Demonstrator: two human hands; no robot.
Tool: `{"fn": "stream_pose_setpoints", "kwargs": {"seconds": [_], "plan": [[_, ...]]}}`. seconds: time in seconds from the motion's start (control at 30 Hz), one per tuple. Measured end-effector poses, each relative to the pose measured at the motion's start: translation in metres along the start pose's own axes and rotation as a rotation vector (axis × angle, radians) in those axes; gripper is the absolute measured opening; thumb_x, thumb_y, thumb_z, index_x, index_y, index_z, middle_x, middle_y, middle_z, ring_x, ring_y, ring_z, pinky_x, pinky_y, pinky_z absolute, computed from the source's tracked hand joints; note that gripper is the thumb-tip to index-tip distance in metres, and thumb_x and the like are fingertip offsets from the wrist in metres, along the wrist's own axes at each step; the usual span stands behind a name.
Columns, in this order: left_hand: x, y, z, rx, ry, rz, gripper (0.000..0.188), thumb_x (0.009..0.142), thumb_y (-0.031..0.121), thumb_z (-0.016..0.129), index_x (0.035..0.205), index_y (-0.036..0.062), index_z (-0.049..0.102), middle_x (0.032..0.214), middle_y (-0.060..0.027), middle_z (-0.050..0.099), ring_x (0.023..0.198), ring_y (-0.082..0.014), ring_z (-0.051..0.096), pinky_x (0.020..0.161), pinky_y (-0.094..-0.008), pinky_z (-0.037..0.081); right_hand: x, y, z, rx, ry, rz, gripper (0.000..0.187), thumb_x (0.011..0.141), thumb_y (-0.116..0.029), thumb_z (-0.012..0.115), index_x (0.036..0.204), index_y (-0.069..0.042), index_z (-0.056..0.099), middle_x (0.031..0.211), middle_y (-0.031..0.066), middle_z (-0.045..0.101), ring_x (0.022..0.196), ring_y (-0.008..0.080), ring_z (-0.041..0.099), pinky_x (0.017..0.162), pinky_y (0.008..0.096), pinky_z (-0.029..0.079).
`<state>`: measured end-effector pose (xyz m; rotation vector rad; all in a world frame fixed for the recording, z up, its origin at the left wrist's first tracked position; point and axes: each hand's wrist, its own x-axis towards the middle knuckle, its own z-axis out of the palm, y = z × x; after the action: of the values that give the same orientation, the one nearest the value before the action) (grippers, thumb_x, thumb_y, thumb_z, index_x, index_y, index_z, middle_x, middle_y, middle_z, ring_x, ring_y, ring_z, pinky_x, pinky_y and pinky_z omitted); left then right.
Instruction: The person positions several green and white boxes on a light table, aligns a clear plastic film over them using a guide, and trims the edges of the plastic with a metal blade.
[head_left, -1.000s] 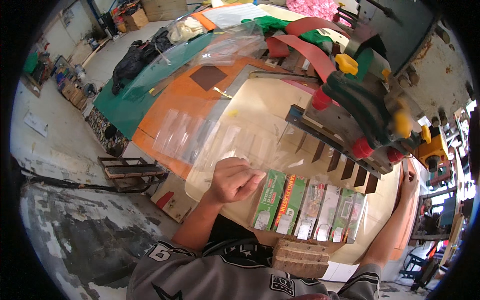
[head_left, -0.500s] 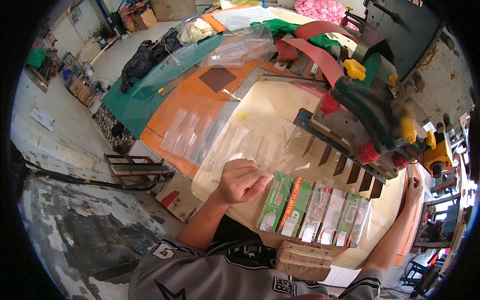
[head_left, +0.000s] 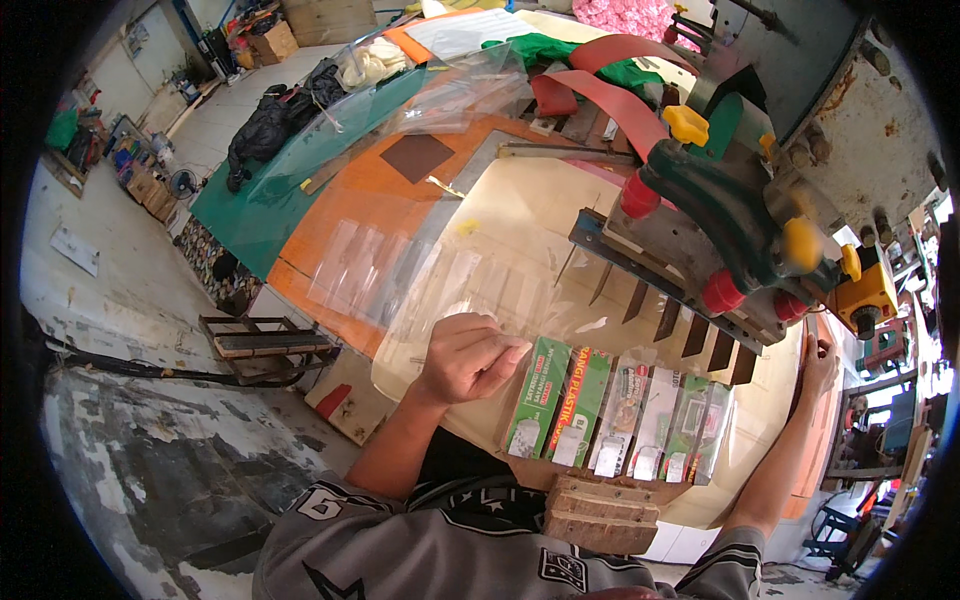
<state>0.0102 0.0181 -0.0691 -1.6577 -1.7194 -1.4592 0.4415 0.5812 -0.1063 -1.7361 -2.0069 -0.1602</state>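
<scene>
My left hand (head_left: 468,358) is closed in a pinch over the cream work surface (head_left: 520,210), its fingertips beside the leftmost green printed card. Whatever the pinch holds, if anything, is too small to make out. Right of it, a row of printed cards (head_left: 578,405), green and white, lies side by side, with clear plastic over several of them. Far to the right, at the table's edge, my right hand (head_left: 822,362) has its fingers curled; what they grip is hidden. Clear plastic pieces (head_left: 480,285) lie beyond my left hand.
Beyond the cards stands a press (head_left: 735,230) with dark blades (head_left: 660,315) pointing toward them, red and yellow knobs on top. A wooden block (head_left: 600,515) sits at the near edge. Further off lie a brown square (head_left: 417,158) and a green sheet (head_left: 250,220).
The whole view has shifted slightly, so things sit a little further left. Both hands keep nearly the same pose, and the cards have not visibly moved on the surface.
</scene>
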Motion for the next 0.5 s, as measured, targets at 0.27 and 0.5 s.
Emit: {"fn": "stream_pose_setpoints", "kwargs": {"seconds": [0.27,0.5], "plan": [[-0.005,-0.009,0.007,0.009,0.017,0.005,0.014,0.096,0.009,0.070,0.086,0.0026,0.079,0.075,-0.0081,0.074,0.061,-0.0266,0.067,0.058,-0.0391,0.053,0.031,0.070,0.038,-0.360,0.231,-0.210,0.041,0.100,-0.047,0.069,0.087,-0.010,0.079,0.080,0.0129,0.079,0.068,0.0322,0.076,0.059,0.0466,0.059],[-0.001,-0.001,0.003,0.041,-0.044,-0.107,0.023,0.100,0.009,0.063,0.086,-0.0009,0.078,0.068,-0.0070,0.074,0.060,-0.0250,0.068,0.060,-0.0359,0.053,-0.007,-0.014,-0.005,-0.079,0.022,0.211,0.045,0.099,-0.047,0.069,0.133,-0.018,0.075,0.136,0.0147,0.068,0.133,0.0388,0.060,0.111,0.0571,0.046]]}}
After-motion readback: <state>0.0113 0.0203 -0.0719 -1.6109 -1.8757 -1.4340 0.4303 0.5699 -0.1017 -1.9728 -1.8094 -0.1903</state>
